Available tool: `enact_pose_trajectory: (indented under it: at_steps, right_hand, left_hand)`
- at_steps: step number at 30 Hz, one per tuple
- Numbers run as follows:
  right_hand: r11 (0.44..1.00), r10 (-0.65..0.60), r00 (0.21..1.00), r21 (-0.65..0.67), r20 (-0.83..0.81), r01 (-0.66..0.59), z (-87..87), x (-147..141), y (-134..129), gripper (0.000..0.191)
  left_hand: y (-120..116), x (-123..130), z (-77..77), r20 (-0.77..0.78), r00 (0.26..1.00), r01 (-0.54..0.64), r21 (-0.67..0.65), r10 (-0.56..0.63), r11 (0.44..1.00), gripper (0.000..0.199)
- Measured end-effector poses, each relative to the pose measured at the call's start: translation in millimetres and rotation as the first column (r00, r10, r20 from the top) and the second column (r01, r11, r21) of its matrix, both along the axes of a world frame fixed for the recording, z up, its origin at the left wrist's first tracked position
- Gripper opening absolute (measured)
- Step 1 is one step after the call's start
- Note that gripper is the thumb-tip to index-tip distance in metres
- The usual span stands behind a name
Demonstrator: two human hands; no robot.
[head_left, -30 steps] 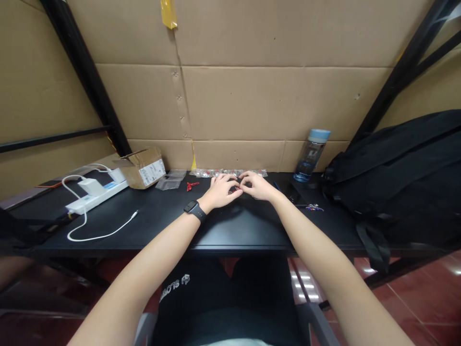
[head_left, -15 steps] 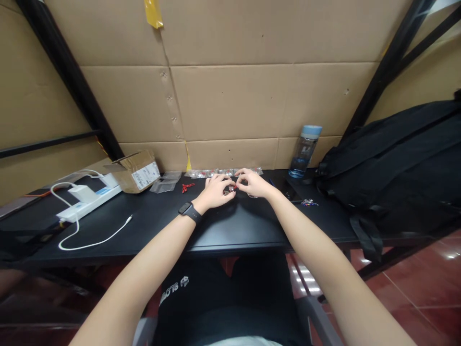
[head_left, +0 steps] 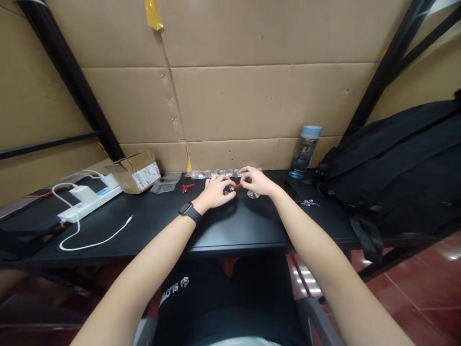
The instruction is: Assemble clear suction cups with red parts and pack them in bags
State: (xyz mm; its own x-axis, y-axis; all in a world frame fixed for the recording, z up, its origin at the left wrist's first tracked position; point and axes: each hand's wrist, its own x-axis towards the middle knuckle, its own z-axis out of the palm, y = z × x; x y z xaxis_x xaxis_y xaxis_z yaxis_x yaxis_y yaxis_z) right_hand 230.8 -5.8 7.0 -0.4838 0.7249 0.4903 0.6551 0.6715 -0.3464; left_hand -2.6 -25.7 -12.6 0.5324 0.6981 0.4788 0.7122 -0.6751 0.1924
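Left hand (head_left: 217, 191), black-strapped watch (head_left: 189, 211) at the wrist, thumb and fingers closed about a small shiny piece (head_left: 232, 189); right hand (head_left: 258, 182), fingertips pinched on a thin red cord (head_left: 237, 186) running toward that piece, over the black bench (head_left: 230, 226); clear round disc (head_left: 253, 195), just below the right hand; tangled red cords (head_left: 187, 188), to the left; row of clear plastic packets (head_left: 216, 173), behind, along the brown cardboard wall (head_left: 230, 110)
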Motion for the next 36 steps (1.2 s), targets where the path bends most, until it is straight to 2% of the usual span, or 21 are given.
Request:
enact_pose_trajectory:
  at_steps: [7, 12, 15, 18, 22, 27, 32, 36]
  right_hand:
    - [1.000, 0.001, 0.999, 0.014, -0.039, 0.000, 2.2, 2.0, -2.1, 0.010]
    - [0.998, 0.054, 0.992, 0.039, -0.110, -0.050, 2.6, -1.9, -3.3, 0.009]
    - [0.998, 0.054, 0.991, 0.038, -0.124, -0.049, 0.6, -1.6, -0.1, 0.009]
    - [1.000, 0.017, 0.999, 0.011, -0.050, -0.017, -3.8, -0.4, 4.1, 0.009]
    - [1.000, -0.021, 0.998, -0.019, 0.056, 0.022, -10.7, -2.2, 7.3, 0.012]
    - [0.999, -0.036, 0.995, -0.031, 0.096, 0.039, -17.3, -6.8, 8.9, 0.019]
    - [0.998, -0.043, 0.994, -0.042, 0.103, 0.048, -18.9, -8.5, 7.9, 0.013]
    - [0.998, 0.010, 0.989, -0.061, 0.145, -0.001, -19.1, -8.4, 5.7, 0.010]
  left_hand:
    - [-2.0, 2.1, 1.8, 0.006, 1.000, -0.010, -0.028, 0.010, 1.000, 0.030]
    - [-1.5, 0.8, 4.6, 0.039, 0.999, 0.012, -0.075, -0.009, 0.997, 0.032]
    - [2.6, -7.6, 7.2, 0.028, 0.998, 0.052, -0.092, -0.049, 0.994, 0.044]
    - [10.4, -19.6, 6.1, -0.028, 1.000, 0.011, -0.075, -0.013, 0.997, 0.059]
    - [19.8, -28.4, -1.6, -0.120, 0.991, -0.058, -0.067, 0.049, 0.996, 0.044]
    - [19.6, -24.2, -5.6, -0.185, 0.981, -0.055, 0.012, 0.056, 0.998, 0.020]
    - [8.9, -16.8, -1.3, -0.260, 0.963, -0.026, 0.160, 0.068, 0.987, 0.019]
    - [1.2, -10.6, 1.6, -0.311, 0.947, -0.009, 0.217, 0.078, 0.976, 0.022]
